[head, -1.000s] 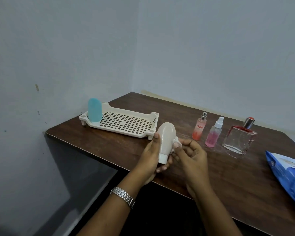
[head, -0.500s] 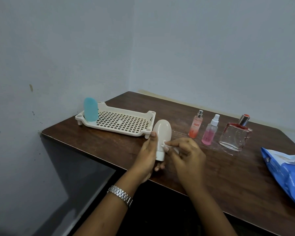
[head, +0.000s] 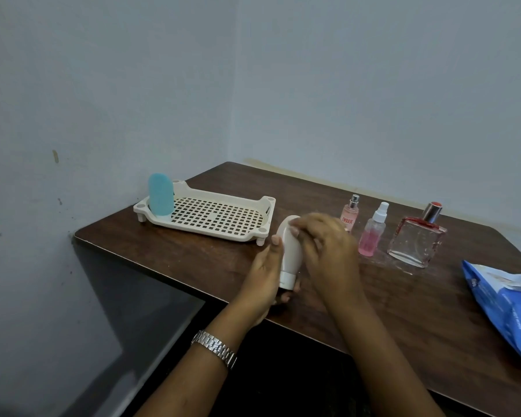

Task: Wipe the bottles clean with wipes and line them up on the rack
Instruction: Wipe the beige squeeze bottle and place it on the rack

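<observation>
White bottle (head: 291,251) is in your hands, cap down, over the near edge of the desk (head: 403,311). Your left hand (head: 265,275) wraps its fingers around the side and under the cap, so the bottle does not slip while you rub it. Your right hand (head: 328,248) lies over the round top. It is blurry, so I cannot tell if its fingers pinch a wipe or just press there. I think you are wiping this bottle now.

The rack (head: 199,226) sits near the left edge, easy to reach. A blue bottle (head: 160,194) stands at its left end, so the next one can go right beside it. Three more wait in a row toward the far edge: a peach spray bottle (head: 351,213), a pink spray bottle (head: 372,236) and a glass perfume bottle (head: 415,239). The wipes pack (head: 506,305) lies at the right edge, handy for a fresh wipe.
</observation>
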